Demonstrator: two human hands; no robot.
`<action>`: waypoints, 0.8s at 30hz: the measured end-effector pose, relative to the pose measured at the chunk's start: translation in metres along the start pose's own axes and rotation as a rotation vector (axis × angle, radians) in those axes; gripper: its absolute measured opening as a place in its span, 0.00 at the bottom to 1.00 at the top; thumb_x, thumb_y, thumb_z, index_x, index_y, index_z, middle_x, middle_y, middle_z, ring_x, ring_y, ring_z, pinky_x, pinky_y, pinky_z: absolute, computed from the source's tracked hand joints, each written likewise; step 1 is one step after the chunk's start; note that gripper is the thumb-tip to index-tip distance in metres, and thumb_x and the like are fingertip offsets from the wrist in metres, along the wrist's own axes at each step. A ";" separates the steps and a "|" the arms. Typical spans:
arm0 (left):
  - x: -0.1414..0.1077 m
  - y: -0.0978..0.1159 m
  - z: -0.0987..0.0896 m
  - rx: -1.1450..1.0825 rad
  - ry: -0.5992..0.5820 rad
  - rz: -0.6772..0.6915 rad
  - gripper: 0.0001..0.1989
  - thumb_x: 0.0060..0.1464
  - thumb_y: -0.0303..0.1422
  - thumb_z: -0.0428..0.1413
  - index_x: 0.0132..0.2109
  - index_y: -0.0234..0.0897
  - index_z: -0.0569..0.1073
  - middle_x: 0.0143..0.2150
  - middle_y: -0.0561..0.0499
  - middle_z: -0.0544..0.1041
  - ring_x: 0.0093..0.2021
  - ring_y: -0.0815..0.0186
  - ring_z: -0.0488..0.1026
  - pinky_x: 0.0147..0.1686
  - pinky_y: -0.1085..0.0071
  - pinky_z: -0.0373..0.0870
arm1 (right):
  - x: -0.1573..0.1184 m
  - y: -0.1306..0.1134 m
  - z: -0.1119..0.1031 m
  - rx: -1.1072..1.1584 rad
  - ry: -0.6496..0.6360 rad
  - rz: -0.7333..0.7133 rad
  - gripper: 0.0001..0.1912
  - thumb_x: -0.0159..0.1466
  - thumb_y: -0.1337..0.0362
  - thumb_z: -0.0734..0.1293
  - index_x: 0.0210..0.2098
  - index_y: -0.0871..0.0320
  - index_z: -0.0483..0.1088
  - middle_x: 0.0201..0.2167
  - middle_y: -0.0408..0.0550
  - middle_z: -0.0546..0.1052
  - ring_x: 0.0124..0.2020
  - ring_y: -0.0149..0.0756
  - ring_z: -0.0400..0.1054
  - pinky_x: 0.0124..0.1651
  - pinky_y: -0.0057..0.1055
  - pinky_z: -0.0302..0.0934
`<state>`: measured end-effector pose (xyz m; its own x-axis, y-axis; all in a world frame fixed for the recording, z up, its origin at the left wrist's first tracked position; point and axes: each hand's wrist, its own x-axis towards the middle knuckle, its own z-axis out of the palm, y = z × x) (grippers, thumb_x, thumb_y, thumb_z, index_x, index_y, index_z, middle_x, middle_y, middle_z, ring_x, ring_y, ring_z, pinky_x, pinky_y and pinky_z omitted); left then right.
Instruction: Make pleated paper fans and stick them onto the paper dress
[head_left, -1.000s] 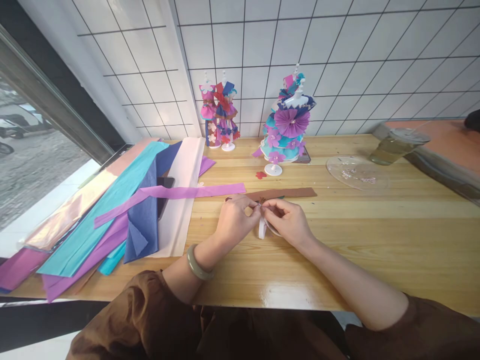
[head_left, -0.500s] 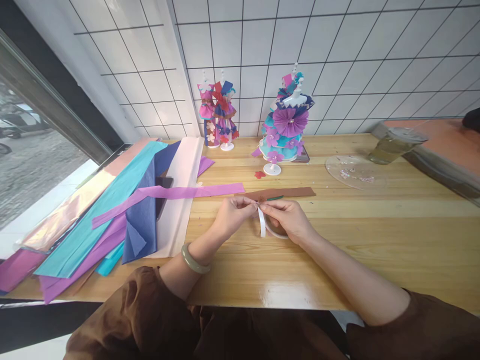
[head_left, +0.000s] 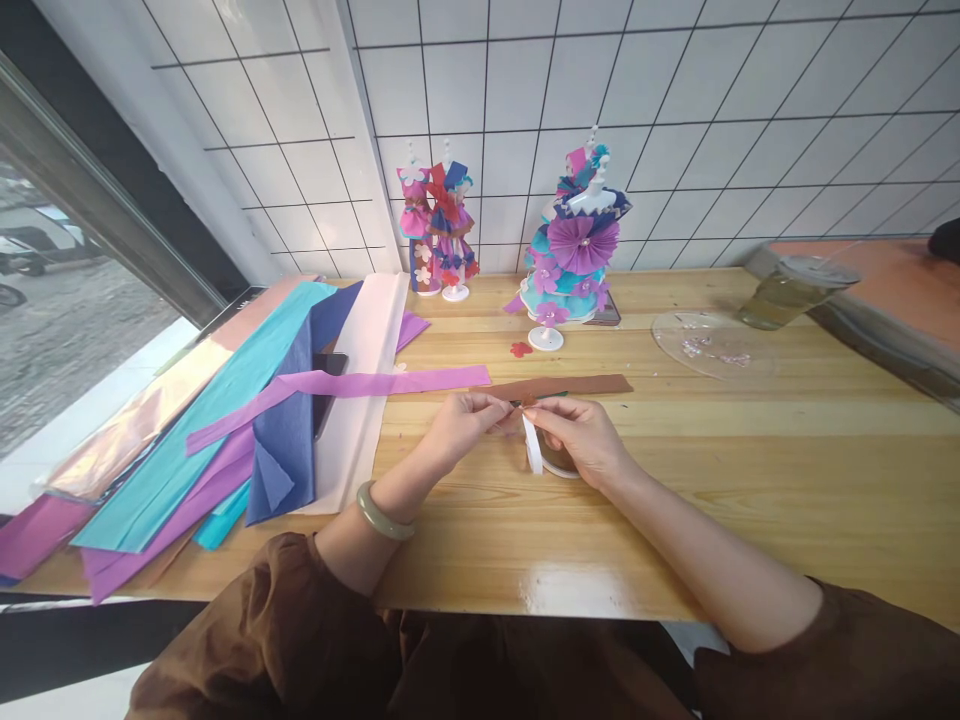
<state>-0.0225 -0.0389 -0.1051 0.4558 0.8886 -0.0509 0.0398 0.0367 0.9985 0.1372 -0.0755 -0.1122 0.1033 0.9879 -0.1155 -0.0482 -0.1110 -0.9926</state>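
My left hand [head_left: 466,425] is pinched on a small brown piece [head_left: 529,400] above the wooden table. Close beside it, the fingertips of my right hand [head_left: 589,438] are closed at the top of a white strip [head_left: 533,447], which hangs down between the hands. A round item with a pale rim [head_left: 562,472] lies under my right hand, partly hidden by it. Just beyond my fingers, a brown paper strip [head_left: 585,384] lies flat, and a purple strip [head_left: 442,378] reaches in from the left.
Coloured paper sheets [head_left: 217,400] cover the left side, with a phone [head_left: 324,395] partly beneath. Decorated stands [head_left: 454,235] and a larger one [head_left: 577,250] are near the tiled wall. A clear plate [head_left: 705,345] and a cup [head_left: 787,292] stand at the right.
My fingertips have moved slightly apart, showing more of the brown piece between them. The white strip has shifted a little to the right with my right hand.
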 end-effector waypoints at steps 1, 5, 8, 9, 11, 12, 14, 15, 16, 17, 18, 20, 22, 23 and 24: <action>0.000 0.000 0.000 0.022 0.028 0.022 0.10 0.48 0.36 0.54 0.30 0.32 0.74 0.29 0.49 0.75 0.30 0.70 0.69 0.33 0.73 0.65 | 0.000 -0.001 0.000 0.000 0.007 0.005 0.11 0.46 0.57 0.71 0.25 0.59 0.73 0.11 0.36 0.61 0.15 0.23 0.49 0.20 0.26 0.45; 0.001 0.000 0.000 0.023 -0.030 0.083 0.13 0.47 0.38 0.55 0.37 0.33 0.75 0.35 0.47 0.76 0.34 0.67 0.71 0.36 0.71 0.66 | -0.002 -0.003 0.001 0.010 0.003 0.021 0.12 0.46 0.57 0.71 0.24 0.59 0.72 0.11 0.35 0.60 0.15 0.23 0.49 0.20 0.26 0.44; 0.000 -0.001 0.001 0.071 -0.062 0.100 0.13 0.47 0.39 0.55 0.34 0.32 0.75 0.33 0.47 0.77 0.33 0.66 0.72 0.36 0.70 0.67 | -0.003 -0.004 0.003 -0.002 -0.008 0.027 0.13 0.46 0.56 0.70 0.25 0.60 0.72 0.11 0.35 0.60 0.15 0.23 0.49 0.19 0.25 0.43; 0.000 -0.002 0.001 0.089 -0.054 0.109 0.13 0.48 0.39 0.55 0.33 0.32 0.75 0.32 0.47 0.77 0.33 0.66 0.72 0.36 0.70 0.67 | -0.004 -0.004 0.003 -0.015 -0.011 0.025 0.13 0.46 0.56 0.70 0.25 0.60 0.72 0.11 0.36 0.60 0.14 0.22 0.49 0.19 0.25 0.43; 0.000 -0.003 0.001 0.122 -0.039 0.124 0.14 0.49 0.40 0.54 0.33 0.32 0.75 0.32 0.48 0.77 0.33 0.66 0.72 0.36 0.70 0.67 | -0.004 -0.004 0.004 -0.049 -0.019 0.015 0.14 0.46 0.55 0.70 0.25 0.61 0.71 0.11 0.36 0.61 0.14 0.22 0.49 0.18 0.24 0.42; 0.000 -0.004 0.001 0.139 -0.033 0.132 0.14 0.49 0.40 0.53 0.34 0.33 0.75 0.33 0.48 0.77 0.34 0.65 0.72 0.36 0.70 0.67 | -0.004 -0.004 0.004 -0.065 -0.021 0.008 0.15 0.46 0.54 0.70 0.25 0.61 0.71 0.11 0.36 0.61 0.14 0.22 0.49 0.17 0.24 0.42; 0.000 -0.004 0.002 0.180 -0.014 0.153 0.14 0.50 0.39 0.53 0.34 0.33 0.75 0.32 0.48 0.77 0.33 0.66 0.72 0.35 0.70 0.67 | -0.004 -0.003 0.003 -0.082 -0.027 0.001 0.16 0.47 0.53 0.70 0.26 0.61 0.71 0.11 0.36 0.61 0.13 0.22 0.49 0.17 0.23 0.43; -0.001 -0.003 0.003 0.207 0.000 0.164 0.14 0.51 0.39 0.52 0.33 0.33 0.75 0.32 0.48 0.77 0.33 0.66 0.72 0.34 0.71 0.67 | -0.004 -0.002 0.003 -0.085 -0.032 0.005 0.17 0.47 0.53 0.69 0.27 0.61 0.71 0.10 0.36 0.61 0.13 0.22 0.49 0.16 0.23 0.43; -0.001 -0.002 0.003 0.237 0.017 0.176 0.13 0.51 0.39 0.52 0.33 0.33 0.75 0.31 0.48 0.77 0.32 0.66 0.71 0.34 0.71 0.66 | -0.004 -0.001 0.003 -0.085 -0.037 0.010 0.17 0.47 0.52 0.69 0.28 0.61 0.72 0.10 0.36 0.60 0.12 0.22 0.49 0.16 0.23 0.43; -0.002 -0.001 0.004 0.265 0.036 0.188 0.13 0.51 0.38 0.52 0.32 0.33 0.75 0.31 0.48 0.77 0.32 0.66 0.71 0.33 0.72 0.66 | -0.004 -0.001 0.002 -0.083 -0.042 0.018 0.18 0.47 0.51 0.69 0.28 0.61 0.72 0.09 0.35 0.60 0.12 0.22 0.49 0.15 0.23 0.44; -0.002 0.001 0.004 0.290 0.054 0.200 0.12 0.51 0.37 0.52 0.32 0.33 0.75 0.31 0.49 0.76 0.32 0.66 0.71 0.33 0.72 0.66 | -0.004 0.000 0.002 -0.078 -0.046 0.027 0.19 0.47 0.51 0.69 0.29 0.61 0.72 0.09 0.35 0.60 0.11 0.22 0.50 0.15 0.23 0.44; -0.003 0.003 0.004 0.316 0.083 0.218 0.11 0.51 0.36 0.52 0.31 0.34 0.75 0.30 0.49 0.76 0.32 0.67 0.70 0.33 0.72 0.65 | -0.003 0.001 0.001 -0.064 -0.053 0.043 0.19 0.47 0.51 0.69 0.29 0.61 0.71 0.08 0.35 0.60 0.10 0.23 0.50 0.14 0.24 0.45; -0.004 0.004 0.004 0.308 0.082 0.211 0.11 0.50 0.36 0.52 0.31 0.33 0.75 0.30 0.49 0.76 0.32 0.67 0.70 0.33 0.72 0.65 | -0.002 0.001 0.000 -0.051 -0.071 0.048 0.18 0.47 0.51 0.70 0.28 0.60 0.70 0.08 0.34 0.60 0.10 0.23 0.51 0.14 0.24 0.46; -0.004 0.004 0.003 0.295 0.073 0.201 0.11 0.50 0.36 0.52 0.31 0.33 0.75 0.30 0.49 0.76 0.32 0.67 0.70 0.33 0.72 0.65 | -0.002 0.001 0.000 -0.052 -0.083 0.044 0.18 0.47 0.51 0.70 0.27 0.60 0.70 0.08 0.35 0.61 0.10 0.23 0.51 0.14 0.24 0.46; -0.004 0.004 0.003 0.277 0.062 0.188 0.11 0.50 0.36 0.52 0.31 0.32 0.75 0.30 0.49 0.76 0.32 0.67 0.70 0.33 0.72 0.65 | -0.002 0.001 0.000 -0.061 -0.094 0.037 0.17 0.48 0.51 0.70 0.27 0.60 0.70 0.08 0.35 0.61 0.10 0.23 0.51 0.15 0.24 0.47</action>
<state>-0.0215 -0.0433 -0.1008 0.4238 0.8943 0.1435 0.2039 -0.2486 0.9469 0.1374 -0.0773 -0.1128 0.0085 0.9885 -0.1510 0.0109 -0.1511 -0.9885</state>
